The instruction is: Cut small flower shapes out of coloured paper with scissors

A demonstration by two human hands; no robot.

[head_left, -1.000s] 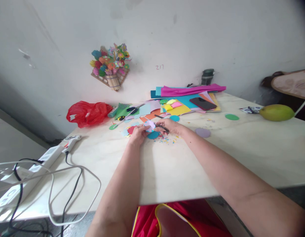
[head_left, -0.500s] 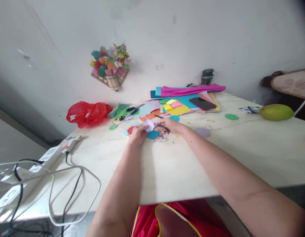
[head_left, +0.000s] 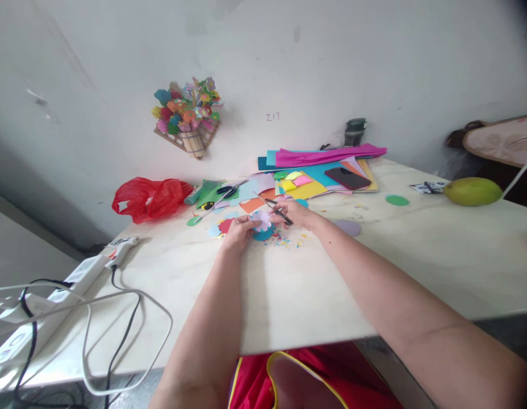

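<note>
Between the thumb and fingers of my left hand (head_left: 240, 232) is a lilac paper flower (head_left: 260, 220) with a scalloped edge. My right hand (head_left: 295, 213) grips dark-handled scissors (head_left: 282, 215), and its fingertips come close to the flower's right edge. Whether those fingertips touch the paper I cannot tell. Below the flower lies a blue paper circle (head_left: 262, 234), partly covered by it. Small coloured paper scraps (head_left: 289, 242) are scattered just right of that circle. Left of my left hand sits a red paper shape (head_left: 225, 226).
Behind my hands are stacked coloured sheets, a phone (head_left: 347, 178) and black-handled scissors (head_left: 226, 191). A red plastic bag (head_left: 148, 199) lies at the left, with a power strip (head_left: 82, 275) and looped cables nearer. At the right are a green circle (head_left: 397, 200) and a mango-like fruit (head_left: 472, 191).
The scissors' blades have swung away from the flower and now point up and left beyond it. The flower has turned and shifted slightly right. The camera view has moved a little.
</note>
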